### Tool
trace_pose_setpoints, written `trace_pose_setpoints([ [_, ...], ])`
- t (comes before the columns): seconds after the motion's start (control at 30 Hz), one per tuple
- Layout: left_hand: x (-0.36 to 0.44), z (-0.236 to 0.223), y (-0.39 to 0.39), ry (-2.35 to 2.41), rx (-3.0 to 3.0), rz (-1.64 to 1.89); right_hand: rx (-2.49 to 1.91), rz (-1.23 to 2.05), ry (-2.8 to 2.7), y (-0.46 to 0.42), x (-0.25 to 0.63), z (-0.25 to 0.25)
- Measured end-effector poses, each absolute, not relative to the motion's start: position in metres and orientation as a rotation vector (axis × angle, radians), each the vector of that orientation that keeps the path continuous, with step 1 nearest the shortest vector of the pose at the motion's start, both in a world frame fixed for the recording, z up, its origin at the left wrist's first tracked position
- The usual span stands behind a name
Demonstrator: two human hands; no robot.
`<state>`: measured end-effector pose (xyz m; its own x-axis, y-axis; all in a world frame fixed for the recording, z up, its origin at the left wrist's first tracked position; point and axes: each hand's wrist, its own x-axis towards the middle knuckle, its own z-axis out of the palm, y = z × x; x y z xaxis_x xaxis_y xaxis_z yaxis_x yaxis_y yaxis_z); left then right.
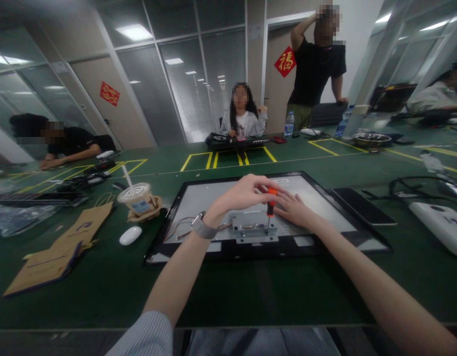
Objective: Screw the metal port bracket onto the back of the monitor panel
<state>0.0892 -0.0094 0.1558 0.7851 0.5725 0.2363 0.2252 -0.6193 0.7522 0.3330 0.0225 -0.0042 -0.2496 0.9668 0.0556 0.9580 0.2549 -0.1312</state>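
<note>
My left hand (pixel 247 190), with a watch (pixel 204 226) on its wrist, is closed around the top of an orange and black screwdriver (pixel 272 199). The screwdriver stands nearly upright, its tip down at a metal bracket (pixel 252 231) with connector ports. Under the bracket lies a black-framed display panel (pixel 199 193), its pale metal back facing up. My right hand (pixel 296 210) rests on that back just right of the screwdriver, fingers stretched out. Thin wires (pixel 180 225) run out to the left of the bracket.
Left of the panel are a lidded drink cup (pixel 139 200) in a cardboard holder, a white mouse (pixel 130 236) and a paper bag (pixel 58 252). A black phone (pixel 362 205) and a white device (pixel 438 225) lie to the right. People sit and stand beyond the green table (pixel 228 296).
</note>
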Motion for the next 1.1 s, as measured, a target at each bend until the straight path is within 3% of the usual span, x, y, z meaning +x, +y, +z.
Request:
trace_pose_setpoints([
  [0.67, 0.0967, 0.1513, -0.0121, 0.624, 2.386, 0.750, -1.834, 0.071, -2.371, 0.0222, 0.3322, -0.0060],
  [1.1, 0.0973, 0.1488, -0.0119, 0.651, 2.630, 0.661, -1.859, 0.080, -2.379, 0.0236, 0.3322, -0.0065],
])
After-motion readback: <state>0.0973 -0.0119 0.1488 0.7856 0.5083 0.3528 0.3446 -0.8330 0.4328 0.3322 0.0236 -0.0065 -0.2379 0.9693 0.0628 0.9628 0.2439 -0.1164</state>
